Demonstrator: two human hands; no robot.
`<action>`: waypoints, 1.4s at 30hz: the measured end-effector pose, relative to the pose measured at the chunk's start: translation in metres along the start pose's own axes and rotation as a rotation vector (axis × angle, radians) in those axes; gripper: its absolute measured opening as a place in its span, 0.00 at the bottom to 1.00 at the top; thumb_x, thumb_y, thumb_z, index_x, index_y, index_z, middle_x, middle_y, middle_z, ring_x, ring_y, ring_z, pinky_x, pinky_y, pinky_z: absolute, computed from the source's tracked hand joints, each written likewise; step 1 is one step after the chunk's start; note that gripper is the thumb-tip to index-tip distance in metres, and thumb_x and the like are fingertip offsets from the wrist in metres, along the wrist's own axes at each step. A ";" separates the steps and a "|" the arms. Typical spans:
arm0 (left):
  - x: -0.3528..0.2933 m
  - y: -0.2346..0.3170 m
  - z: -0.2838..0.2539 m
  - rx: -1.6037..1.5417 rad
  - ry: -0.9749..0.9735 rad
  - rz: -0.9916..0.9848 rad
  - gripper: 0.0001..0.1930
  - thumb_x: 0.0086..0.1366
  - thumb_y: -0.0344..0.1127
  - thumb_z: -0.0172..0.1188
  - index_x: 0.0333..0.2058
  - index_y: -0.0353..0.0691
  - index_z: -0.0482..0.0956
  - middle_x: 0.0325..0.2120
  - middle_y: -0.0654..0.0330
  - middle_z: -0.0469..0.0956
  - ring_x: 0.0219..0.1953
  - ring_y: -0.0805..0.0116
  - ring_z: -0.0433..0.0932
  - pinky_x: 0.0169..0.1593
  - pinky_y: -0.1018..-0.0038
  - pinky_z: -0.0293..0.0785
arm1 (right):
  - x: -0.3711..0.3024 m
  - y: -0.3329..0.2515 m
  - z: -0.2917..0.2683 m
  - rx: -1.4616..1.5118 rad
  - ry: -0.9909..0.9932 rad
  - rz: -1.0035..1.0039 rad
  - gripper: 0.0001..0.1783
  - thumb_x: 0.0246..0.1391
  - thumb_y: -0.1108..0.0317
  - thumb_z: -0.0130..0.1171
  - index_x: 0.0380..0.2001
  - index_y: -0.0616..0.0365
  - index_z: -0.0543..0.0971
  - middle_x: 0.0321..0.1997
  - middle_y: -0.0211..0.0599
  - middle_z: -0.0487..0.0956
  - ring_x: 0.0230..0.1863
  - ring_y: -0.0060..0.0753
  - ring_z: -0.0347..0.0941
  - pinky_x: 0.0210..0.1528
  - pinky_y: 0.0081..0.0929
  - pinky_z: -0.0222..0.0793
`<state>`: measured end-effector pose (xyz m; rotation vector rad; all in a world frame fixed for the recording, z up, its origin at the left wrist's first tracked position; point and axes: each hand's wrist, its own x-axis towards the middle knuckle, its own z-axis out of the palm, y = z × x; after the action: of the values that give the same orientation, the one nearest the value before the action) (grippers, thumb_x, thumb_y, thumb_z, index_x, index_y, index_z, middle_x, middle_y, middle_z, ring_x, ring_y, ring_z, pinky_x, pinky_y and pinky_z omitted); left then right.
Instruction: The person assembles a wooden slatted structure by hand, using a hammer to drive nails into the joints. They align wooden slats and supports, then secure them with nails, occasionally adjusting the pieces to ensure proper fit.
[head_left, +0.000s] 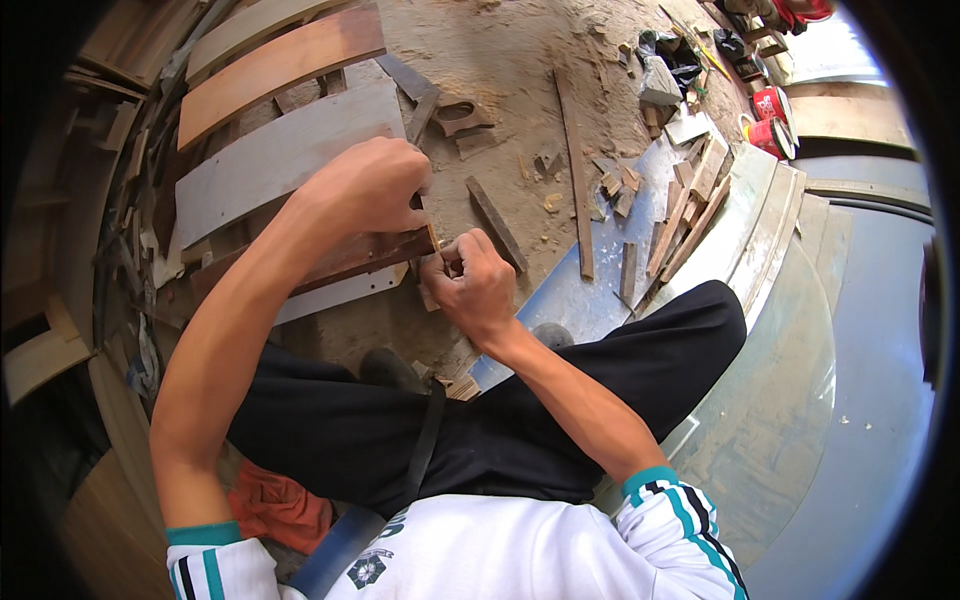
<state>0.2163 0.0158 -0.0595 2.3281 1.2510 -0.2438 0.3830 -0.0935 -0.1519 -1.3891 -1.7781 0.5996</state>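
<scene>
A dark reddish-brown board [365, 258] lies in front of me, its right end between my hands. Above that end, my left hand [385, 185] is closed with its fingers curled down. Whatever it grips is hidden by the knuckles. My right hand [472, 285] is pinched against the end of the board, and its fingertips hide what they hold. Between the two hands a thin yellowish strip [434, 238] shows along the board's end; whether it is loose or part of the board I cannot tell. Under the board a white panel [345, 293] sticks out.
Beyond the board lie a grey-white plank [290, 160] and an orange-brown plank [285, 72]. Wood offcuts [690, 205] are heaped at the right, near red cans [770, 135]. A long thin strip [575, 175] lies on the dusty ground. An orange cloth [280, 507] is at lower left.
</scene>
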 end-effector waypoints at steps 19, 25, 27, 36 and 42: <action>-0.001 -0.003 0.001 -0.016 -0.007 0.010 0.17 0.48 0.37 0.71 0.35 0.34 0.86 0.31 0.49 0.82 0.37 0.50 0.81 0.44 0.61 0.77 | 0.000 -0.003 -0.004 0.000 -0.047 -0.001 0.09 0.44 0.74 0.65 0.21 0.59 0.73 0.24 0.38 0.74 0.20 0.42 0.74 0.22 0.36 0.69; -0.020 -0.014 0.014 -0.175 0.187 0.029 0.21 0.50 0.35 0.69 0.44 0.33 0.83 0.38 0.50 0.81 0.41 0.51 0.79 0.47 0.62 0.77 | 0.004 0.000 -0.010 0.022 -0.044 0.068 0.07 0.44 0.72 0.64 0.23 0.57 0.74 0.25 0.37 0.76 0.21 0.41 0.76 0.24 0.36 0.72; -0.031 -0.018 0.023 -0.273 0.314 0.039 0.23 0.52 0.33 0.69 0.48 0.33 0.80 0.42 0.50 0.80 0.43 0.52 0.79 0.49 0.63 0.76 | 0.006 0.004 -0.015 0.042 -0.045 0.090 0.07 0.45 0.72 0.65 0.23 0.57 0.75 0.26 0.37 0.76 0.21 0.40 0.77 0.25 0.35 0.73; -0.061 -0.023 0.063 -0.470 0.488 0.046 0.21 0.55 0.25 0.63 0.50 0.32 0.76 0.54 0.50 0.74 0.56 0.52 0.73 0.61 0.65 0.70 | 0.037 0.004 -0.057 0.023 -0.266 -0.125 0.05 0.52 0.73 0.63 0.33 0.59 0.79 0.33 0.38 0.79 0.30 0.41 0.79 0.32 0.32 0.75; -0.075 0.008 0.070 -0.240 0.640 -0.410 0.23 0.55 0.35 0.68 0.50 0.40 0.77 0.52 0.54 0.74 0.58 0.54 0.70 0.62 0.61 0.63 | 0.066 0.005 -0.060 -0.111 -0.472 -0.459 0.08 0.49 0.74 0.66 0.34 0.56 0.79 0.34 0.33 0.78 0.32 0.39 0.78 0.32 0.33 0.74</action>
<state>0.1848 -0.0779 -0.0899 1.9778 1.9325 0.5374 0.4281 -0.0348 -0.1012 -0.8950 -2.4428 0.6143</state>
